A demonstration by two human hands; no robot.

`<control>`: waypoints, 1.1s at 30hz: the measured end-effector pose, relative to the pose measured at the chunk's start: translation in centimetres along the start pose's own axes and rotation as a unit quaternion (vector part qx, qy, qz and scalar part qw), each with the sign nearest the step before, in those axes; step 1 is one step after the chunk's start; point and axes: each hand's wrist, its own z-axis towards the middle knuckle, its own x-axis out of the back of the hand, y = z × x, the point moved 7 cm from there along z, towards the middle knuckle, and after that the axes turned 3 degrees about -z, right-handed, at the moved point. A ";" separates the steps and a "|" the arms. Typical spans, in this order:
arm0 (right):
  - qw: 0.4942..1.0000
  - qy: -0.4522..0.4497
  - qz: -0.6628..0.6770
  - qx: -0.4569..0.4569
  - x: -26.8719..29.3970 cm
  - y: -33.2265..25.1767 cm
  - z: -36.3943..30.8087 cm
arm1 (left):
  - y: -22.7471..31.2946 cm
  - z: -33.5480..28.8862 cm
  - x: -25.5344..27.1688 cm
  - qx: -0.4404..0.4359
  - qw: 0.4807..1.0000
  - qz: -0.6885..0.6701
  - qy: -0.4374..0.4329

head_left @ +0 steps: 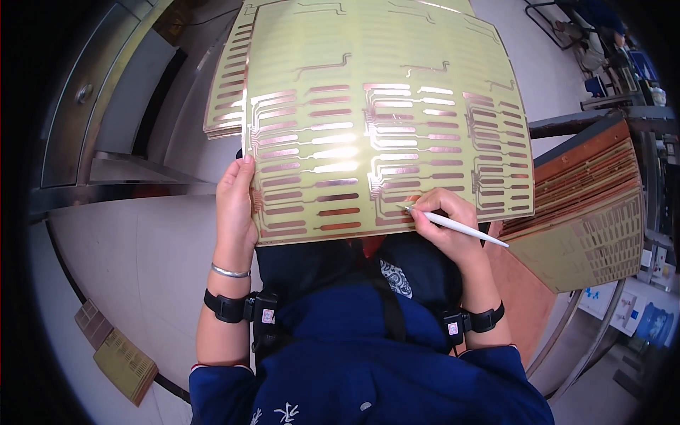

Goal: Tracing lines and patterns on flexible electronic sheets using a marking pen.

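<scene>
A large pale-yellow circuit board with rows of shiny copper traces lies tilted in front of me, its near edge above my lap. My left hand is closed on the board's left edge, thumb on the face; the fingers behind are hidden. Between the thumb and fingers of my right hand is a slim white pen-shaped tool. Its thin tip is at the copper traces near the lower middle of the board; I cannot tell whether it touches. Light glares off the copper pads at the middle.
More boards are stacked behind the held one at the left. On the right, a rack holds a tilted stack of copper-edged boards. Another small pile of boards is at the lower left. A metal cabinet stands at the upper left.
</scene>
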 end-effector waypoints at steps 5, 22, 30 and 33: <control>0.999 -0.014 0.022 0.029 -0.2 -0.4 0.1 | 0.0 0.0 0.1 -0.003 1.000 0.000 -0.002; 0.999 -0.001 -0.016 0.028 -0.4 -0.3 -0.2 | 0.1 -0.1 -0.1 0.001 1.000 0.002 0.001; 1.000 0.000 0.011 0.010 -0.2 0.2 -0.4 | -0.1 -0.1 0.1 -0.006 1.000 0.016 0.005; 0.989 0.050 0.132 -0.040 0.2 0.6 -0.8 | -0.1 -0.1 0.4 -0.021 0.998 0.056 0.021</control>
